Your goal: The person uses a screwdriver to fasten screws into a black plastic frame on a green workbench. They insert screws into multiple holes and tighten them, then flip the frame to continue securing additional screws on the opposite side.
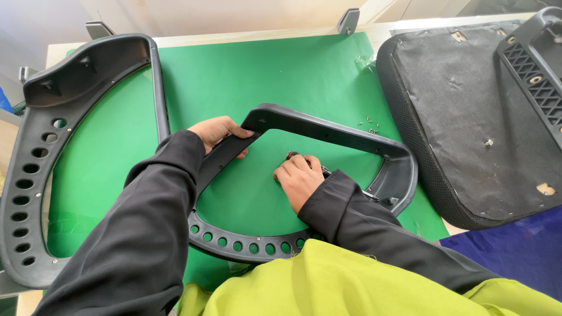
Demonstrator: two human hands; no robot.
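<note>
Two black plastic chair-arm frames lie on the green mat (281, 76) that covers the table. The smaller curved black plastic frame with a row of round holes (328, 131) sits at the centre of the frame, and both your hands are on or inside it.

Your left hand (219, 131) is at centre left. Its grip is closed around the upper left bar of this frame, with the fingers wrapped over the top edge.

Your right hand (298, 178) rests on the mat inside the frame's opening, just right of centre. Its grip is curled shut on a small tool with a red and black end (293, 155); most of the tool is hidden under the fingers, so its kind cannot be told.

The larger black plastic frame with holes down its side (35, 158) lies at the left of the frame, apart from your hands.

An upturned black fabric seat cushion (468, 117) fills the upper right, with a ribbed black plastic bracket (535, 70) resting on its far right side.

Several small loose screws (369, 124) lie on the mat between the smaller frame and the cushion. A blue surface (515, 251) shows at lower right.
</note>
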